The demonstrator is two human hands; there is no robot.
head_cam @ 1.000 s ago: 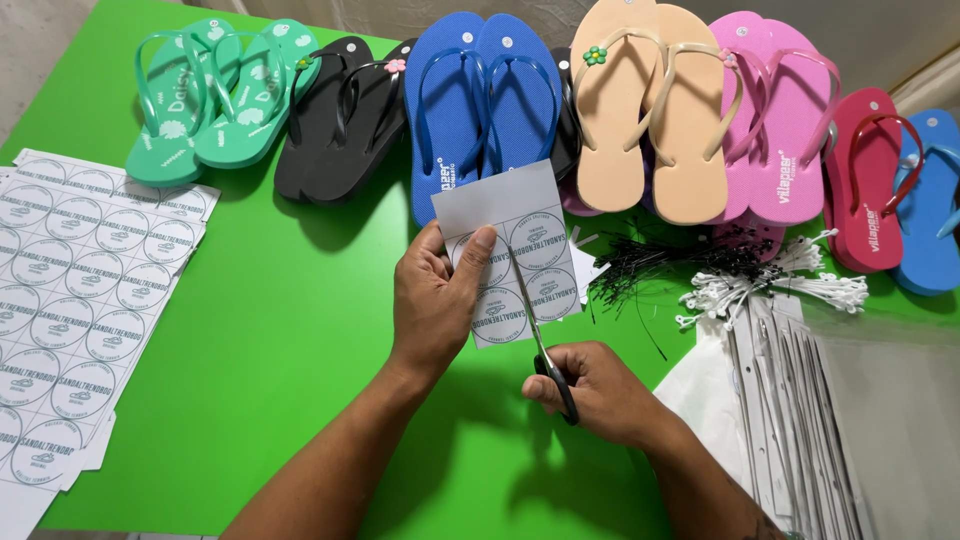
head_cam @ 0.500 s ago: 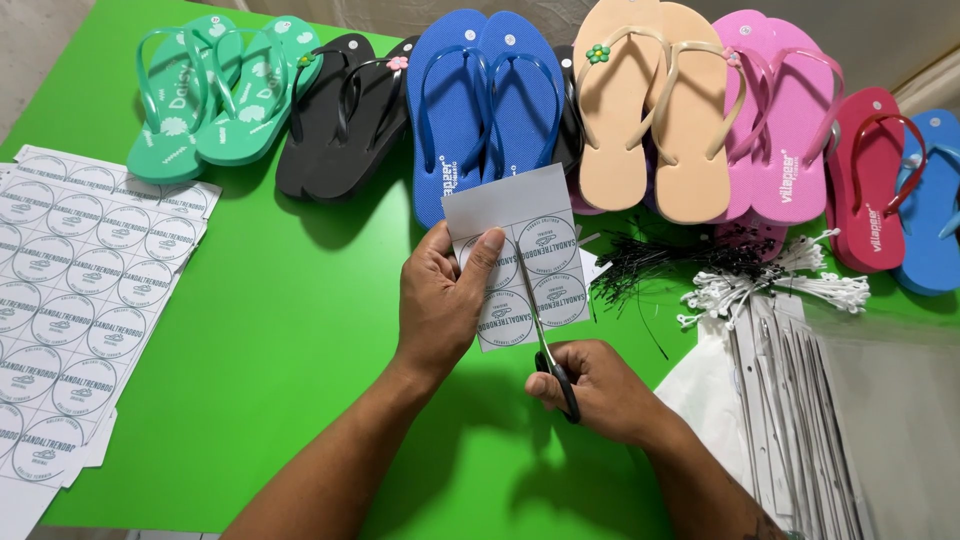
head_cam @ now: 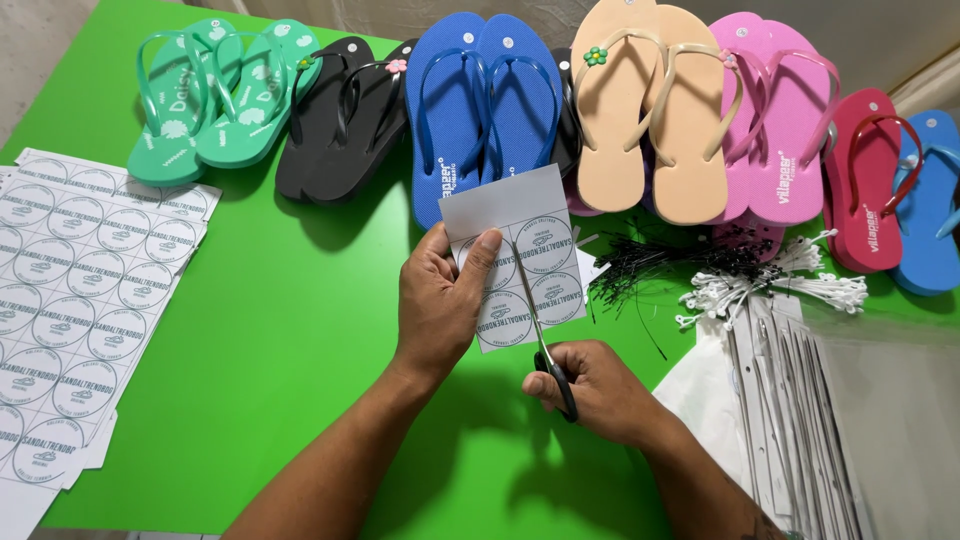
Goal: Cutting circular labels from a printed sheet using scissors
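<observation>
My left hand (head_cam: 437,305) holds up a small white paper sheet printed with round grey labels (head_cam: 520,255), its grip pinching the sheet's left edge, thumb lying across the front. My right hand (head_cam: 590,388) has its grip closed through the black handles of a pair of steel scissors (head_cam: 541,335), and the blades run up the middle of the sheet between two columns of labels (the cut sits roughly halfway up). The sheet hangs above the bright green tabletop (head_cam: 270,330), just in front of a pair of blue rubber flip-flops (head_cam: 483,105).

Along the far edge lie more pairs: teal flip-flops (head_cam: 215,95), black flip-flops (head_cam: 345,115), beige flip-flops with a small green flower (head_cam: 650,105), pink flip-flops (head_cam: 775,130), and a red flip-flop (head_cam: 862,180) beside another blue one (head_cam: 930,205). To my left lies a large white sheet of the same round labels (head_cam: 80,300). To my right, a bundle of thin black plastic ties (head_cam: 660,265), a bundle of white ties (head_cam: 770,285) and a stack of clear plastic bags (head_cam: 830,420).
</observation>
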